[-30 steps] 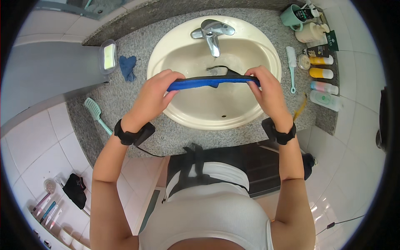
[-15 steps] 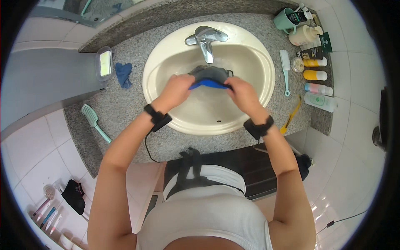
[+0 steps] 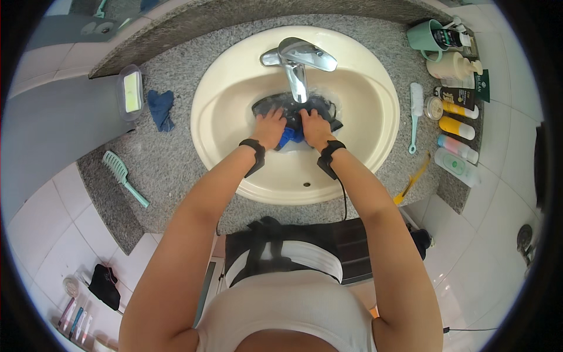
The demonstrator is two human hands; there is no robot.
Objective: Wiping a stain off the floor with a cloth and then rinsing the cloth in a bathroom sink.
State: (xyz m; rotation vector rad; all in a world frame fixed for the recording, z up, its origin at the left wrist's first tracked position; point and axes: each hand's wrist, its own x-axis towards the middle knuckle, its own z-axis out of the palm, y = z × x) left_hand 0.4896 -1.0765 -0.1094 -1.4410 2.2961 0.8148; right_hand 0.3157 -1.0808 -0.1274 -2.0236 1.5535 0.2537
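A wet, dark fabric piece (image 3: 291, 111), cap-like in shape with a bright blue part (image 3: 288, 138), lies crumpled in the cream sink basin (image 3: 229, 126). On its left side my left hand (image 3: 270, 128) presses down, fingers spread over the fabric. My right hand (image 3: 316, 128) presses on its right side, fingers also stretched apart. The blue part shows between and below my hands. Above the fabric is the chrome faucet (image 3: 297, 79), with water splashing around the piece beneath its spout. Both wrists wear black bands.
Left of the sink are a soap dish (image 3: 130, 94), a blue cloth (image 3: 160, 110) and a mint hairbrush (image 3: 122, 176). To the right lie a white-headed brush (image 3: 415, 114) and a yellow-handled tool (image 3: 411, 182). Several bottles and a green mug (image 3: 426, 36) line the right edge.
Both hands have lowered the dark piece from above the basin into it under the faucet. The blue edge, stretched between my hands before, is now bunched up, and my fingers have spread on the fabric.
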